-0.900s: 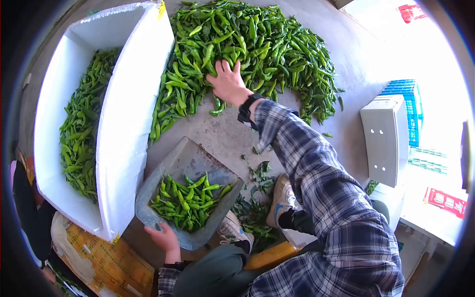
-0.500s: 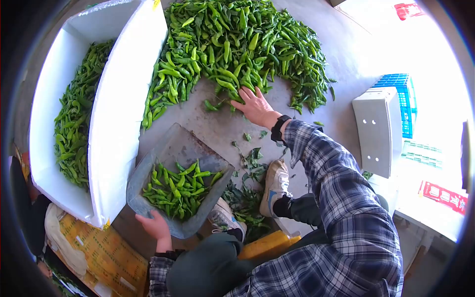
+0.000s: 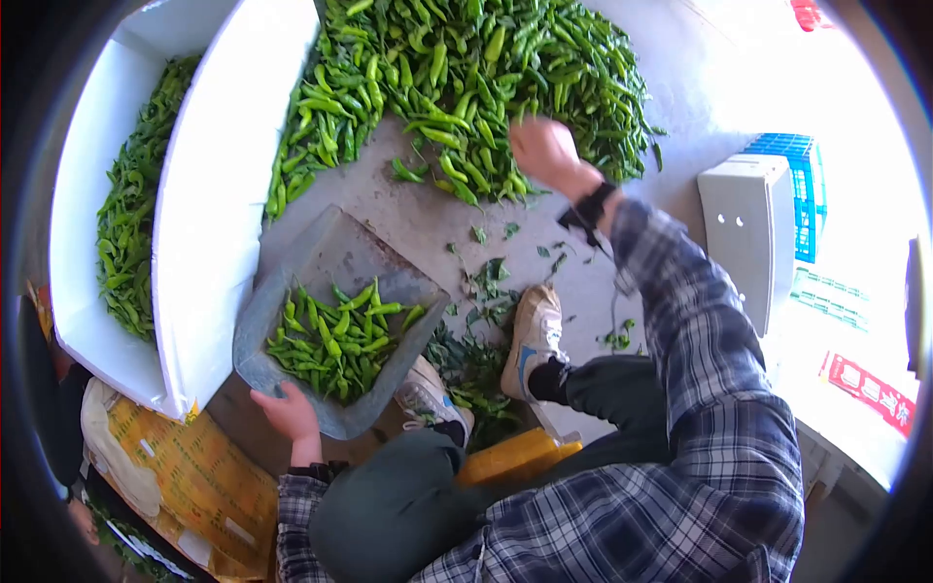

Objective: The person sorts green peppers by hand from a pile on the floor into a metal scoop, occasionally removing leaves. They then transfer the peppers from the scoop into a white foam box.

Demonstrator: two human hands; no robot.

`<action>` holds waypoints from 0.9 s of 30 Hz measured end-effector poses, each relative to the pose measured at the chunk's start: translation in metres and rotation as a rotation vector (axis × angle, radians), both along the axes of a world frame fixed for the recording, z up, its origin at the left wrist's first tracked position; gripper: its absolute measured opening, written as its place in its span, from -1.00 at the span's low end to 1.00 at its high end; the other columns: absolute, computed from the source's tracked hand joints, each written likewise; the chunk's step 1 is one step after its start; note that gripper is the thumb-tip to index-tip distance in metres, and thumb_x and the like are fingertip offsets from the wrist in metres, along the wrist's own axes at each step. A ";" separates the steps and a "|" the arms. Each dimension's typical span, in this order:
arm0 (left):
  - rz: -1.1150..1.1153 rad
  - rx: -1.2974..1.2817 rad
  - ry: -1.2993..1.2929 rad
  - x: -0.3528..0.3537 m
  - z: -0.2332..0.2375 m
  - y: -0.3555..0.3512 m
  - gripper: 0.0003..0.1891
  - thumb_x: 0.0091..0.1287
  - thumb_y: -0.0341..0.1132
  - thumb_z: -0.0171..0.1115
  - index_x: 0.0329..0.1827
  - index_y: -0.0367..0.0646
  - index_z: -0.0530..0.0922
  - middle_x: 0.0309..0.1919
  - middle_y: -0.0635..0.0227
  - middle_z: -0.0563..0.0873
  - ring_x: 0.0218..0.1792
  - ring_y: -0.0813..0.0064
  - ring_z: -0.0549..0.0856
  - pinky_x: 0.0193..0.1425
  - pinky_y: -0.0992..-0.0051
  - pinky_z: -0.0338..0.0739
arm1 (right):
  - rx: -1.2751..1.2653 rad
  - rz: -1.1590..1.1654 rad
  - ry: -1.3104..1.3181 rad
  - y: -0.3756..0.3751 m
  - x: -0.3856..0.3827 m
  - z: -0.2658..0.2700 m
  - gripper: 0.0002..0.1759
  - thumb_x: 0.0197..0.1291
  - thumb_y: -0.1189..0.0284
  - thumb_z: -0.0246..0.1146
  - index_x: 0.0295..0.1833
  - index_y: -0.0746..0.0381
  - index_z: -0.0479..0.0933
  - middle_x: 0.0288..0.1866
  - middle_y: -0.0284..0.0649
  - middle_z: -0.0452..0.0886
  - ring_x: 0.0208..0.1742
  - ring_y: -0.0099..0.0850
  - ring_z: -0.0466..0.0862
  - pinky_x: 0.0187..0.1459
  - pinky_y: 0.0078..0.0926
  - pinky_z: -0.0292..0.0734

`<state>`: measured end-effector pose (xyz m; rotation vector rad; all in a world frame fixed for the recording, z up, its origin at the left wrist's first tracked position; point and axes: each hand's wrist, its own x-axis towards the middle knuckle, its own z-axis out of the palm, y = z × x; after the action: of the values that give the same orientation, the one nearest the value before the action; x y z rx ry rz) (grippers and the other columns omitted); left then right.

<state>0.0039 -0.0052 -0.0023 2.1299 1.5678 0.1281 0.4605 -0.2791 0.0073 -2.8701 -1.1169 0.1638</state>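
My left hand grips the near left edge of a grey metal scoop, which rests on the floor with a heap of green peppers inside it. At the lower right part of the big pepper pile, my right hand is raised over the peppers. Its fingers look curled and are smeared by motion, so whether anything is in them cannot be made out.
To the left stands a white foam box with green peppers. Leaves litter the floor near my shoes. White box and blue crate stand right. A yellow object lies between my legs. Part of another person shows at far left.
My right hand has moved right and up from the near edge of the pile, and its spread fingers have curled. The view has shifted a little. My left hand stays at the scoop.
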 end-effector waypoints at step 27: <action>0.016 0.041 0.063 0.003 -0.002 0.004 -0.41 0.18 -0.29 0.09 0.17 -0.49 0.12 -0.09 -0.29 0.50 -0.06 -0.15 0.52 0.01 0.16 0.38 | -0.112 0.439 0.043 0.021 -0.125 -0.052 -0.50 0.04 0.36 0.16 0.17 0.02 0.36 0.34 -0.12 0.17 0.36 -0.19 0.17 0.27 0.04 0.12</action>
<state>0.0066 -0.0017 -0.0044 2.1729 1.6319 0.1001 0.3351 -0.2580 -0.0448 -2.6478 -1.7633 0.3136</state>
